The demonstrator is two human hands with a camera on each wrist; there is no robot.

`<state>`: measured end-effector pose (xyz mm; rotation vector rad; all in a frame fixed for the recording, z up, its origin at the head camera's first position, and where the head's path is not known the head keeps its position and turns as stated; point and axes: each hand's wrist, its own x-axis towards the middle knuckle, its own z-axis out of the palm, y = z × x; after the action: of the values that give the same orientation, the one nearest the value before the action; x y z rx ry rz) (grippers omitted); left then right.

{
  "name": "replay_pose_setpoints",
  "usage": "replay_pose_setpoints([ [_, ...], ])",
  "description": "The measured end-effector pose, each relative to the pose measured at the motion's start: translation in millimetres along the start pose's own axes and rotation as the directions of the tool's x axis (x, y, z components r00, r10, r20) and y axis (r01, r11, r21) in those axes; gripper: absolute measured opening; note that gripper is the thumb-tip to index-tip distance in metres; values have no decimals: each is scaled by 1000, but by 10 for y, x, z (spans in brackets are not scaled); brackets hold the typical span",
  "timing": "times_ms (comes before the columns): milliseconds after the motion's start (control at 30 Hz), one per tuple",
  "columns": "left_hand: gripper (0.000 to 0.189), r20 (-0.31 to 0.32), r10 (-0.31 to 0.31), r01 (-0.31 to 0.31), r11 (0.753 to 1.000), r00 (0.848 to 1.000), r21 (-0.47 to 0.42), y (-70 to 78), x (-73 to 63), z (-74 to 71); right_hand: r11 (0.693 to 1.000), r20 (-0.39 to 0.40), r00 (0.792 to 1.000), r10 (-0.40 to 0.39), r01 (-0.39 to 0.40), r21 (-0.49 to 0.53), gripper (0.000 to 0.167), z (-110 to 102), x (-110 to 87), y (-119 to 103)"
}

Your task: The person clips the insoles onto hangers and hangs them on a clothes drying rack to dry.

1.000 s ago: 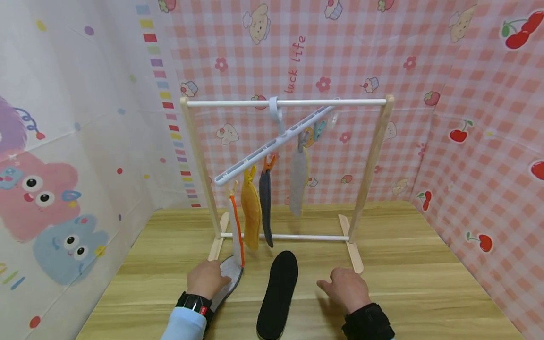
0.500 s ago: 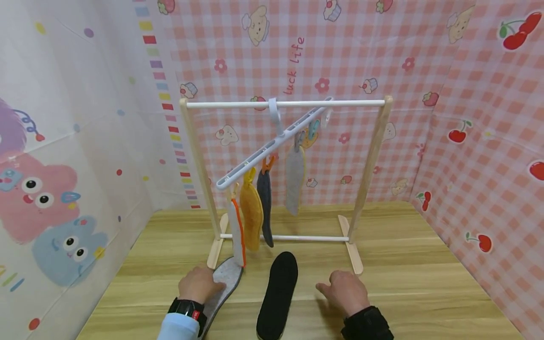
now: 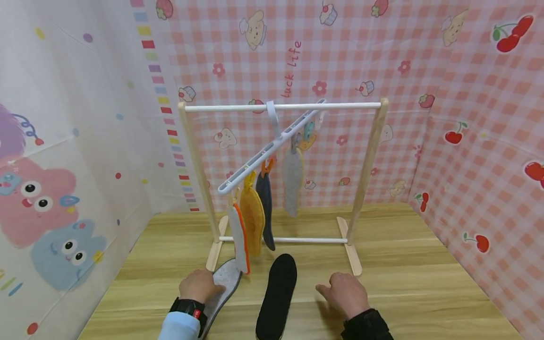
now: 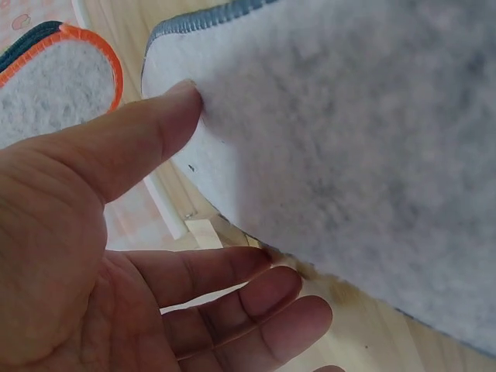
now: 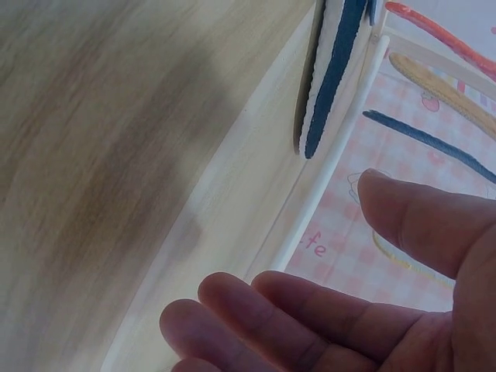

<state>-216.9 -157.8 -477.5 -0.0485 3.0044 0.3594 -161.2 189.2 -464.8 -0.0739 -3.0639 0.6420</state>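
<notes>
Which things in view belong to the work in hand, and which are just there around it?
Likely part of the work:
left hand, thumb on the grey insole
right hand, holding nothing
black insole, lying between the hands
hanger with clipped pieces
rack bearing the hanger

Seemingly just surroundings:
pink checked backdrop
white cartoon cloth
wooden tabletop

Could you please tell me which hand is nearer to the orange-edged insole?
Left. The left hand is lower and just left of the orange-edged insole; the right hand is farther off to its right, past the black insole.
</notes>
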Motion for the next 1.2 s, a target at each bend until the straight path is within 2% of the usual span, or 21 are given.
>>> replay_pose_setpoints([
  [233, 38, -36, 23, -22, 999, 999, 32, 18, 16, 47, 1000, -19, 1000, -13, 13, 1, 37, 18, -9, 8],
  [500, 37, -47, 31, -29, 999, 998, 41, 29, 13, 56, 1000, -8, 1000, -6, 6, -1, 37, 28, 0, 14],
  [867, 38, -35, -6, 6, 1000, 999, -11, 6, 62, 73, 1000, -30, 999, -17, 17, -12, 37, 33, -2, 18],
  [1200, 44, -58, -28, 26, 999, 998, -45, -9, 93, 80, 1000, -35, 999, -22, 22, -6, 37, 46, -3, 29],
])
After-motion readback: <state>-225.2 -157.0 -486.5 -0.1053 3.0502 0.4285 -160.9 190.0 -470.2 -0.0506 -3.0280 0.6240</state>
